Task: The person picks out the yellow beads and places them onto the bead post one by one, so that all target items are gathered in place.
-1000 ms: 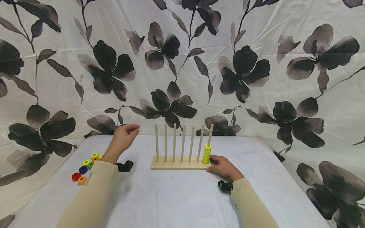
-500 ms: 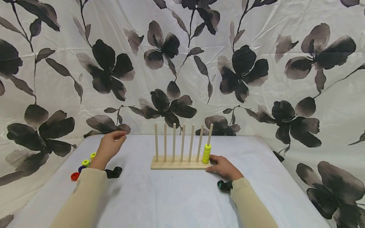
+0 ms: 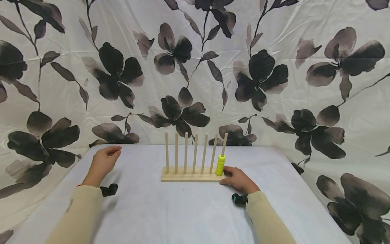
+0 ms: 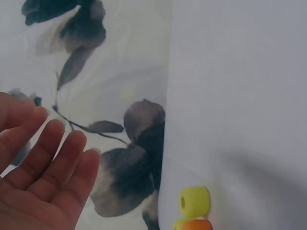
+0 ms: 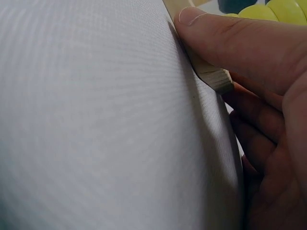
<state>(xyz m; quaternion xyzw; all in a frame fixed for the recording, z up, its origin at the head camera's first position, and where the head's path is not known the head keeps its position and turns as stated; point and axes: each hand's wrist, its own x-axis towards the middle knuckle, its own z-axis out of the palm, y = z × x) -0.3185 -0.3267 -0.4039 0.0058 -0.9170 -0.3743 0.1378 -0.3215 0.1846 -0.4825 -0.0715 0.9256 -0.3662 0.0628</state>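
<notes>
A wooden peg stand [image 3: 189, 178] with a row of several upright pegs sits mid-table. Yellow beads [image 3: 220, 165] are stacked on its rightmost peg; the other pegs are bare. My right hand [image 3: 239, 179] grips the right end of the base, thumb along the front and fingers behind, as the right wrist view confirms. Over the table's left side hovers my left hand [image 3: 102, 162], its fingers loosely bent and no thing visible in them. In the left wrist view a yellow bead [image 4: 195, 201] and an orange bead [image 4: 199, 224] lie on the table below that hand.
White cloth covers the table [image 3: 189, 213]. Behind it hangs a floral curtain [image 3: 182, 67]. In the head view the left hand and sleeve hide nearly all the loose beads at the left. A black wrist device [image 3: 109, 190] projects from the left wrist.
My left hand has moved left and down, away from the stand, and now covers the loose beads in the head view. My right hand keeps its grip on the base.
</notes>
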